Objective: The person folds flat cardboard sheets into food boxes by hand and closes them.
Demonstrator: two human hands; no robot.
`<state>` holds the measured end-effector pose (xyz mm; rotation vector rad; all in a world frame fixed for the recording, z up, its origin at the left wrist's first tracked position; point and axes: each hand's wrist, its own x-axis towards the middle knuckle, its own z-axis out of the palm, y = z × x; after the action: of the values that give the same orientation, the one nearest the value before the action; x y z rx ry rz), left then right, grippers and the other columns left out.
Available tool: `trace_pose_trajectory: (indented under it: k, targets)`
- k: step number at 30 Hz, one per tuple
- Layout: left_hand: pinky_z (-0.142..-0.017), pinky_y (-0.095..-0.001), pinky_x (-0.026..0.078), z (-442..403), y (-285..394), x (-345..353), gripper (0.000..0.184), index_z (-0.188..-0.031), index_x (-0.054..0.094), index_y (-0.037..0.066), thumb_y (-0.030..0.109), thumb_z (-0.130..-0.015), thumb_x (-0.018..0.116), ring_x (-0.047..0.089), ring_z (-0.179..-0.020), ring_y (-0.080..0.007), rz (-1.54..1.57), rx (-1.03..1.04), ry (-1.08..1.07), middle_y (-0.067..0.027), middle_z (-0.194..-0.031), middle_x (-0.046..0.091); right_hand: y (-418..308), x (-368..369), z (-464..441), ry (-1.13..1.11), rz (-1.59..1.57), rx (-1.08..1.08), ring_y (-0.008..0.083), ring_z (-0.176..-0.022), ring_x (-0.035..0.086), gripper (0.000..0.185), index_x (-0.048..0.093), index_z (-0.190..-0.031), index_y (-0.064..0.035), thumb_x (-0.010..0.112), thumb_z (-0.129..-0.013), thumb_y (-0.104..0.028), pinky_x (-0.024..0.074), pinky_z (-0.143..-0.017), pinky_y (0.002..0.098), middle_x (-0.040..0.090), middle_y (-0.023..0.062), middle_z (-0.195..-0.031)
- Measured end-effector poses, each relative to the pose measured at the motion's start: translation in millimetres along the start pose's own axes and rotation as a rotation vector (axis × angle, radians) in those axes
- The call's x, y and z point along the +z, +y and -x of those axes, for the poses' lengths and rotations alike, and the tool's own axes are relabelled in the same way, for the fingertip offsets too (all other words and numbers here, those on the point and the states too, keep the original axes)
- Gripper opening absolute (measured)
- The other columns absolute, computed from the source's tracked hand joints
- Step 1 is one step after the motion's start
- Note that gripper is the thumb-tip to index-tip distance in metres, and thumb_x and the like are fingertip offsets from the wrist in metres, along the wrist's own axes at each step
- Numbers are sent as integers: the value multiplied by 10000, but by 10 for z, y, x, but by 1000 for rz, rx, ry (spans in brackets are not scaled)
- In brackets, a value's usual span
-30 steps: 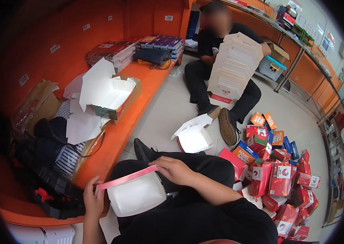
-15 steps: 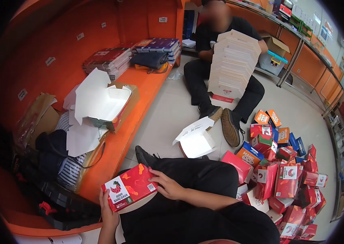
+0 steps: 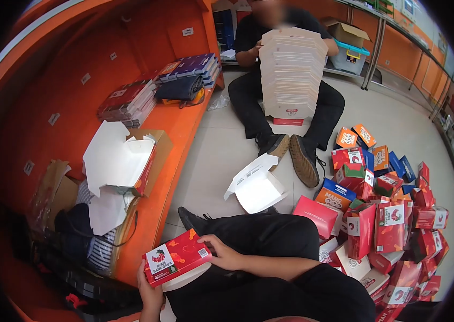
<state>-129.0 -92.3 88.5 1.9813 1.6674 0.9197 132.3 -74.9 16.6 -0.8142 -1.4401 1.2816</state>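
A red cardboard food box (image 3: 187,256) with a white label and orange patches lies across my lap, its printed face up. Pale card shows along its near lower edge. At the box's left end my left hand (image 3: 149,290) is closed on it, with the fingers partly hidden. My right hand (image 3: 225,253) grips the opposite end near the small square code, fingers bent over the edge. An open white-lined box (image 3: 259,194) rests on the floor beyond my legs.
Many red, blue and orange boxes (image 3: 393,222) are heaped at right. Opposite me a seated person holds a tall stack of flat cartons (image 3: 291,75). Along the left, an orange shelf (image 3: 181,137) carries an opened white box (image 3: 136,161), flat bundles (image 3: 189,67) and bags.
My view has shifted, so the surroundings sit differently in the picture. Both hands still hold the red box, which now looks flatter and lies slightly lower and to the right in view.
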Motion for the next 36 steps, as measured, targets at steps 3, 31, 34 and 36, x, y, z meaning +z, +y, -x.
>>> trace_pose_trajectory:
  k: [3,31,34,36]
  targets:
    - [-921,-366,402,-75,143,-28,631,-1298,370,18,-33,-722,622,507,-1058,-308,-34,10,-12,-175,-1156,480,7,-42,-23,75,-179,59,213,-1040,505,398,352,-1237,-64,522,-877,-69,431,-888,319,418,138,-1177]
    - [-1032,-439,284,-85,-554,-93,711,-1330,216,104,329,-789,618,341,-1251,-279,982,-32,-343,-140,-1359,305,-409,-68,82,-250,133,165,379,-1263,280,711,105,-1394,-127,541,-877,-348,261,-1041,399,256,227,-1310]
    - [-1035,-444,268,-66,-330,-76,676,-1296,258,109,444,-797,568,332,-1250,-288,991,-145,-293,-138,-1355,305,-275,-66,76,-243,83,101,372,-1287,241,680,96,-1405,-137,503,-901,-345,241,-1053,403,225,227,-1336]
    - [-1026,-446,276,-93,-108,-124,648,-1277,284,103,451,-801,552,346,-1236,-286,923,-201,-265,-146,-1334,329,-218,-56,73,-243,46,100,373,-1294,225,668,95,-1410,-143,488,-909,-342,230,-1058,403,209,229,-1349]
